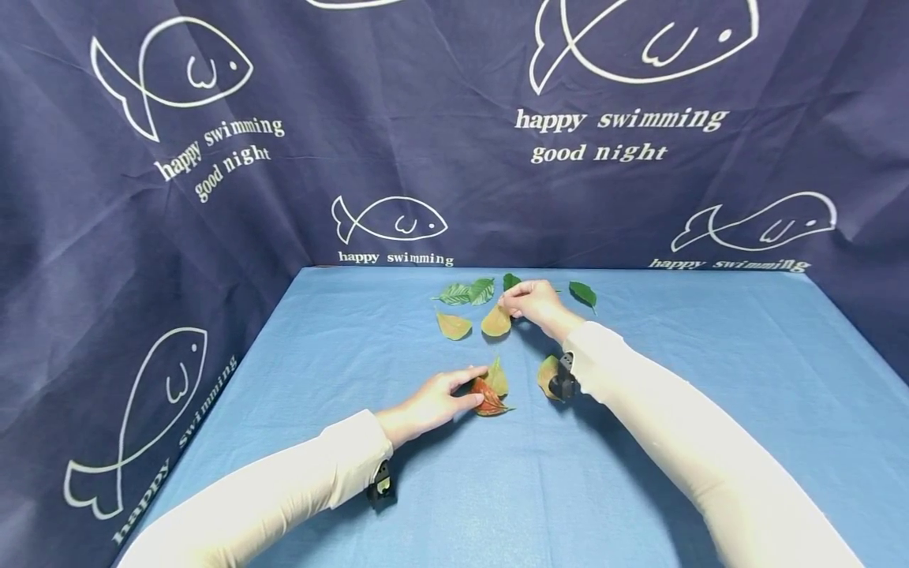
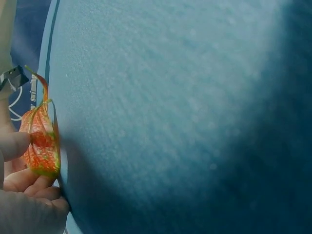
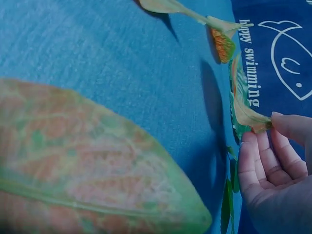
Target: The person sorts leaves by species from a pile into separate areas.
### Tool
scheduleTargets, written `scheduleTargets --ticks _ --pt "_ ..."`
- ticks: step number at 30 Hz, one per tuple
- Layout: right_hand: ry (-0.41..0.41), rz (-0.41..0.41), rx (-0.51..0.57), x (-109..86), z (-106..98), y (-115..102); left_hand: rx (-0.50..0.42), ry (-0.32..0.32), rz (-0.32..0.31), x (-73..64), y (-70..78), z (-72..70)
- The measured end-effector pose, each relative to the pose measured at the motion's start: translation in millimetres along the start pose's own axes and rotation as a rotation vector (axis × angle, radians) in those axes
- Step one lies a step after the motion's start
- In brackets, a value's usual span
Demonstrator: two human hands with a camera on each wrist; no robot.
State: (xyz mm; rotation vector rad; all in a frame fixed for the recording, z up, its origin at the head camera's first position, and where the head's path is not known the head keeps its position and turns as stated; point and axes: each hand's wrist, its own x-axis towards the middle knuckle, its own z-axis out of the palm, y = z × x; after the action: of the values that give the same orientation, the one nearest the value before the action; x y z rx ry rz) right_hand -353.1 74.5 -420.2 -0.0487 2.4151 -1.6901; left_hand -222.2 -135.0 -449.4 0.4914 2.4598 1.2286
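Between thumb and fingers, my left hand (image 1: 435, 406) holds a red-orange leaf (image 1: 490, 401), with a yellow-green leaf (image 1: 499, 380) right behind it. The left wrist view shows the thumb lying over the red leaf (image 2: 43, 146) and the fingers under its edge; whether they also grip the yellow-green one I cannot tell. Farther back, my right hand (image 1: 540, 306) pinches the stem end of a yellow leaf (image 1: 496, 321), and the right wrist view shows this leaf (image 3: 248, 113) tilted up at the fingertips. Another yellow leaf (image 1: 453, 326) lies to its left.
Several green leaves lie along the back, including a striped one (image 1: 455, 294) and a dark one (image 1: 583, 293) at the right. A brownish-yellow leaf (image 1: 548, 377) rests under my right wrist. Blue cloth (image 1: 327, 355) covers the table, and a navy fish-print curtain (image 1: 483, 181) hangs behind.
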Motion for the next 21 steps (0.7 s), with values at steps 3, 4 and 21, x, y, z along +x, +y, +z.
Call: scheduleTargets --ticks 3,4,21 --pt "0.029 0.013 0.055 2.0 3.2 -0.4 0.010 0.007 0.002 0.5 0.0 0.3" --pt "0.035 0.019 0.080 2.5 4.4 -0.7 0.016 0.010 0.004 0.6 0.0 0.5" --pt "0.059 0.114 0.081 5.6 20.9 -0.8 0.023 0.021 0.016 0.3 -1.0 1.5"
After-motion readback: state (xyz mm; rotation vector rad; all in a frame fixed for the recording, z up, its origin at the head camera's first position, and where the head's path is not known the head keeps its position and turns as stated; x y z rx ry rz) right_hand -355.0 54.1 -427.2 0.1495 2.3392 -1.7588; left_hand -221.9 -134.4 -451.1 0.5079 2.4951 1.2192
